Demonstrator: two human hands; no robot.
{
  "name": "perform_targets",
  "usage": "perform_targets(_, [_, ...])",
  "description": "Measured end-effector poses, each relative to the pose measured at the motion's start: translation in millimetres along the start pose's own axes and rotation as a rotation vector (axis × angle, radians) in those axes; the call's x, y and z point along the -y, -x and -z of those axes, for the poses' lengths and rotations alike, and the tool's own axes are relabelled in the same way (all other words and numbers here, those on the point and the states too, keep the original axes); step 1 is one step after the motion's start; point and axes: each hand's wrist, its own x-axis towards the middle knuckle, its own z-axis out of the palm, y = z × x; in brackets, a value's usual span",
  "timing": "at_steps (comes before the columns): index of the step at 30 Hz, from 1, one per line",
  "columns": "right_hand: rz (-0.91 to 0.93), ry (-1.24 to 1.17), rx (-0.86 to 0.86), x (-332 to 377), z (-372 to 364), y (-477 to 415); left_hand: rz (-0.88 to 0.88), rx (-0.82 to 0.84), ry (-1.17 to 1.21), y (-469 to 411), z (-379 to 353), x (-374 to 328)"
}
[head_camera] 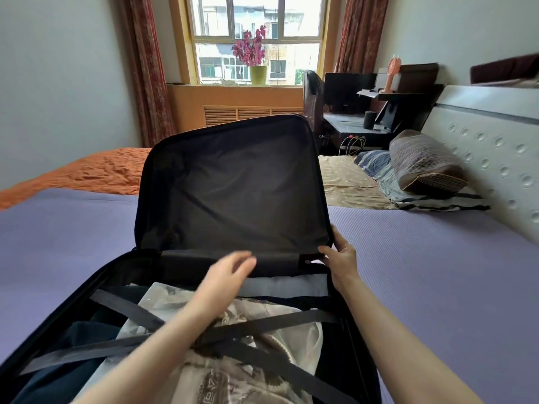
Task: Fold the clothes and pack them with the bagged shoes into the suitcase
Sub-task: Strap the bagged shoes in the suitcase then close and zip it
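Observation:
A black suitcase lies open on the bed, its lid standing nearly upright. Inside lie the bagged shoes in a clear plastic bag, a dark blue folded garment at the left and a grey folded piece at the back. Black straps cross over the contents. My right hand grips the lid's lower right edge near the hinge. My left hand hovers, blurred, over the hinge area with fingers relaxed and holds nothing.
The suitcase sits on a purple bedspread. An orange blanket lies at the far left, pillows and a white headboard at the right. A desk with a monitor and a window stand beyond.

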Motion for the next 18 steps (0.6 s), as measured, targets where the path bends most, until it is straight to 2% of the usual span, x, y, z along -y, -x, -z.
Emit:
perform_targets(2, [0.014,-0.014,0.002,0.0,-0.1,1.0,-0.028,-0.083,0.088,-42.6,2.7,-39.3])
perform_targets(5, [0.031,-0.015,-0.008,-1.0,0.1,5.7,0.015,-0.093,0.199,-97.6,-13.3,-101.6])
perform_targets(9, [0.083,0.016,0.005,-4.8,3.6,8.4,0.033,-0.135,0.177,-131.0,-43.1,-169.5])
perform_targets(18, [0.181,0.023,0.066,-13.6,8.2,6.0,0.026,-0.404,-0.076,-174.7,-61.6,-186.5])
